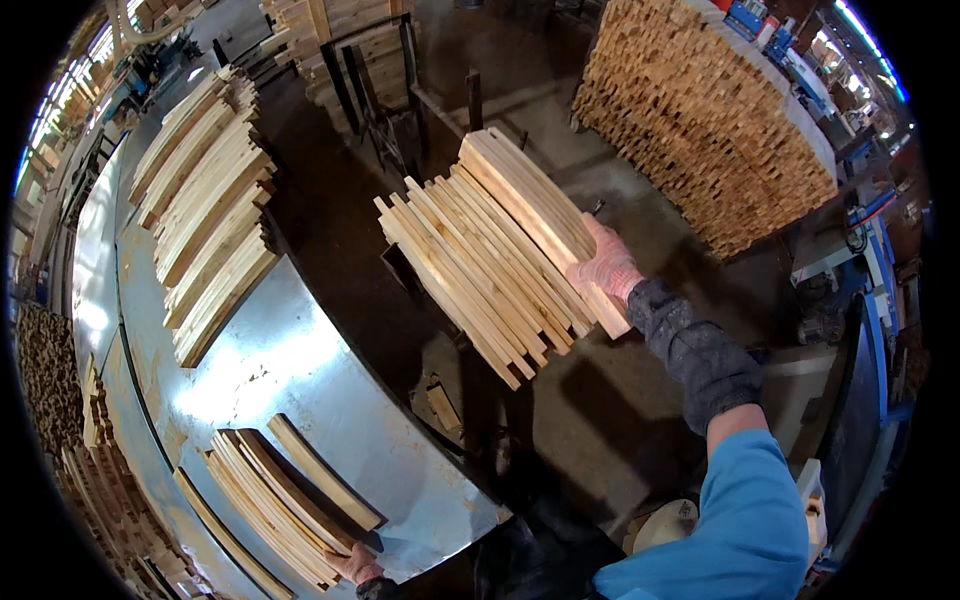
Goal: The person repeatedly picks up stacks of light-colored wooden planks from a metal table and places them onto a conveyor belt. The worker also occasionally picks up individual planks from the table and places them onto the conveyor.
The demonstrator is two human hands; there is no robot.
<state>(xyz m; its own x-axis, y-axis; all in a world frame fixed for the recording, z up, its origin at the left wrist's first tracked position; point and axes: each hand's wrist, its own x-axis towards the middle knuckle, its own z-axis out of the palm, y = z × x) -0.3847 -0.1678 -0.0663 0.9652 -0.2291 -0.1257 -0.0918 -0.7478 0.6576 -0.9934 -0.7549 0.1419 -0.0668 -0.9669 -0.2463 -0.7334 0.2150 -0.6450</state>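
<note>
My right hand (606,264), in a pinkish work glove, closes over the raised wooden strips (528,195) at the right side of a pile. Lower wooden strips (478,272) lie side by side to their left, with uneven ends. At the lower left, my left hand (358,566), also gloved, is closed at the near end of a small bunch of slightly curved wooden slats (270,500) on the shiny metal table (330,370); its fingers are partly hidden. One separate slat (325,470) lies right of that bunch, another slat (232,537) left of it.
Several rows of wooden strips (215,190) cover the table's far part. A tall stack of wood pieces (700,120) stands at the back right. Dark metal frames (375,90) and pallets rise behind the pile. Blue machinery (880,290) stands at the far right.
</note>
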